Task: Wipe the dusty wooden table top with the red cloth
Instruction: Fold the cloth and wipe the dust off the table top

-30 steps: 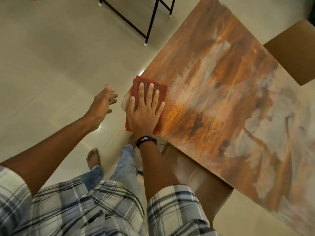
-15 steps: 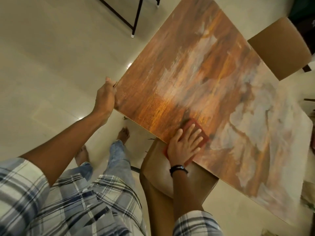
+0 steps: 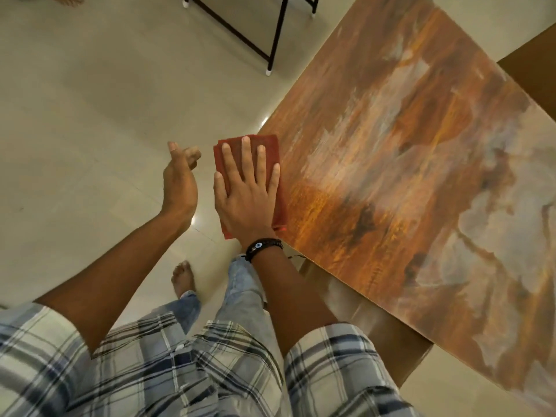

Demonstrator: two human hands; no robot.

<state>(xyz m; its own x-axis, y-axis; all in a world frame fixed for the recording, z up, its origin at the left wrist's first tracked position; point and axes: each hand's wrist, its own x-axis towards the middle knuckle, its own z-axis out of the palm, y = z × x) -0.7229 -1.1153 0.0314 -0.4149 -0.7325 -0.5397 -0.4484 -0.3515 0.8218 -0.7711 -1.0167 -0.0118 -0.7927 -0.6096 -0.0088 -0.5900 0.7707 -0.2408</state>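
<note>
Since 0.5 s ago: right hand w/ red cloth slid from the table's near edge back to its left corner; left hand let go of the table edge, now off it over the floor, open w/ fingers loosely curled, holding nothing. Right hand flat, fingers spread, pressing cloth onto wooden table top. Corner itself hidden under cloth; table's far right side cut off; pale dusty smears on the right
</note>
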